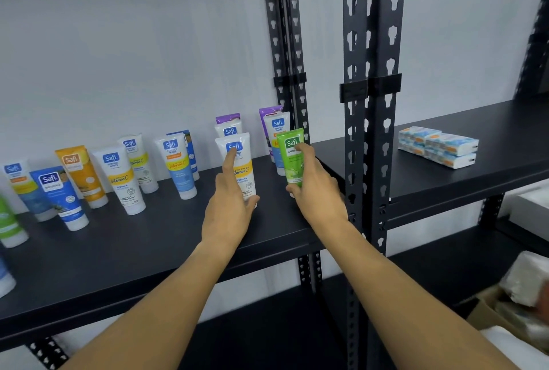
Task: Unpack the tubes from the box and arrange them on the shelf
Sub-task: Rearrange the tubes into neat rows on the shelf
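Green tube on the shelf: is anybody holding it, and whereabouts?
Yes: the right hand holds the green tube around its lower body, forefinger up its front.

Both bare forearms reach forward and up, left hand point(230, 203) with index finger straight and thumb curled round a white tube point(242, 167), right hand point(315, 185) gripping a green tube point(292, 158), index finger on its front.

Box point(511, 310) at lower right blurred and cut by the frame edge; green tube point(9, 224) at far left cropped.
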A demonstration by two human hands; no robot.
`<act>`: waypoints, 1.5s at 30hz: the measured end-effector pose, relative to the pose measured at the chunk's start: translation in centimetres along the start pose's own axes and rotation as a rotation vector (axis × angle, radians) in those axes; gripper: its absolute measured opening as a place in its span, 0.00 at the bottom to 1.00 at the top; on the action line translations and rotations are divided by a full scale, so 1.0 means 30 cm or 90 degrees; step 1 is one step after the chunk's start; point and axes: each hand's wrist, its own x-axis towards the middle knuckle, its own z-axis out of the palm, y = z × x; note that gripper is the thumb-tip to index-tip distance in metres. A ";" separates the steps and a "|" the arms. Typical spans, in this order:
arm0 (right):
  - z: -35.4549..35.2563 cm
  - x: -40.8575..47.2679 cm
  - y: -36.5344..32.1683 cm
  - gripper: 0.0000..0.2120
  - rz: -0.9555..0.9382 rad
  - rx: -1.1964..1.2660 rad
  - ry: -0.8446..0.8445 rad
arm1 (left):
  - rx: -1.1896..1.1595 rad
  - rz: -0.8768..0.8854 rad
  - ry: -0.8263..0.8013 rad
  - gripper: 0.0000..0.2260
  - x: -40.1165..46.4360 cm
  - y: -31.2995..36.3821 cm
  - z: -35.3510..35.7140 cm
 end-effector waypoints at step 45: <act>-0.065 -0.206 -0.306 0.23 0.051 -0.286 -0.339 | 0.185 -0.137 -0.311 0.30 -0.167 -0.206 -0.415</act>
